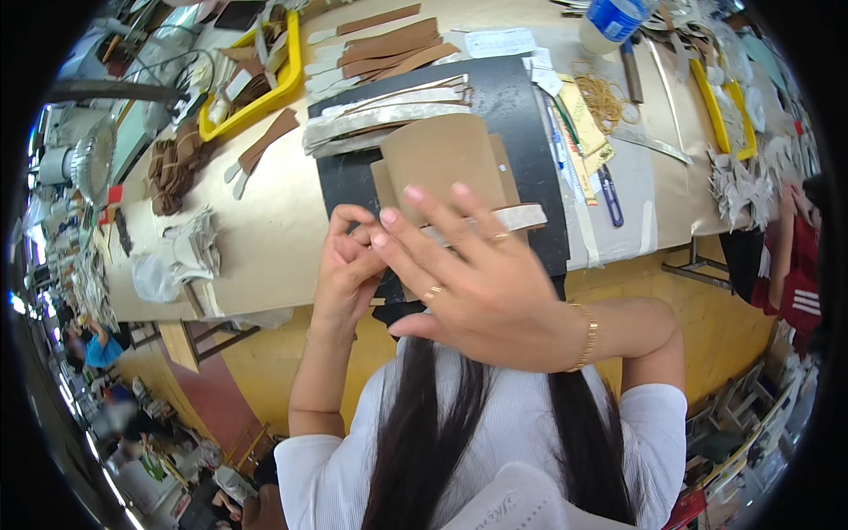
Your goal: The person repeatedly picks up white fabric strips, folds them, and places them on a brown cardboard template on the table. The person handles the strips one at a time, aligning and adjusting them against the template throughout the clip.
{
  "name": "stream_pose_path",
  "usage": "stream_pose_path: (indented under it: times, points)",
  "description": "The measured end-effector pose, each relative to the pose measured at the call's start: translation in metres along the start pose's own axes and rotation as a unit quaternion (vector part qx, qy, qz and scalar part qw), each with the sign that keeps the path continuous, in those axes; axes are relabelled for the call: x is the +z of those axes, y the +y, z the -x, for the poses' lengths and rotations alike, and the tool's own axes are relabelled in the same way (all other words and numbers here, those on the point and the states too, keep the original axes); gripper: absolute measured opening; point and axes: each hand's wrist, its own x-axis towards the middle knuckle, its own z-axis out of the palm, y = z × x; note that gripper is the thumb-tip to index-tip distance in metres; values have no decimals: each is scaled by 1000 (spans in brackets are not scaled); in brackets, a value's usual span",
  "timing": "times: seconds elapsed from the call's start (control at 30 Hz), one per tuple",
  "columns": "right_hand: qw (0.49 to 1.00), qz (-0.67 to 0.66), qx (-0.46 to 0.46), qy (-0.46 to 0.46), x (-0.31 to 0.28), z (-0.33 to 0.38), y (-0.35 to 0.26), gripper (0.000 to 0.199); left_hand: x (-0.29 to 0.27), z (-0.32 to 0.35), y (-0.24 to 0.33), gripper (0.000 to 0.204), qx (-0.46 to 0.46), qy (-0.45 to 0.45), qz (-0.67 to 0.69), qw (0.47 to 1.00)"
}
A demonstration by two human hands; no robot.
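Head view. One table (265, 230), tan-topped, carrying one black mat (521, 115). Two yellow trays: one far left (287, 84), one far right (724, 115). One blue-capped bottle (609, 18), far. One pale strip (521, 216), near centre, over stacked tan leather pieces (437, 155). Left hand (349, 265): fingers curled, pinching the strip's left end. Right hand (468, 283): fingers spread, lying over the strip, fingertips meeting the left hand.

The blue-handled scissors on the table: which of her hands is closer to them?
Right. The right hand lies over the tan pieces, just left of the blue-handled scissors; the left hand is farther off, behind the right one.
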Motion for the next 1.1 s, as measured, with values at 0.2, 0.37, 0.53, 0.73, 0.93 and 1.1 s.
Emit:
stream_pose_path:
  times: [0.2, 0.37, 0.53, 0.73, 0.93, 1.1]
  points:
    - [997, -67, -6, -42, 12, 27, 32, 84, -3, -9, -14, 46, 20, -3, 12, 1000]
    - [951, -308, 6, 34, 40, 59, 62, 96, -11, -16, -17, 44, 5, -39, 1, 999]
    - [848, -513, 108, 73, 62, 82, 62, 96, -8, -14, -15, 44, -7, -15, -1, 1000]
    - [734, -631, 244, 63, 59, 91, 67, 88, -8, -15, -13, 46, -9, -25, -21, 999]
    - [532, -748, 363, 156, 20, 76, 93, 65, -10, -12, -10, 47, 38, -8, -118, 992]
    - [652, -664, 317, 183, -13, 65, 88, 71, -19, -9, -3, 37, 114, -4, -145, 983]
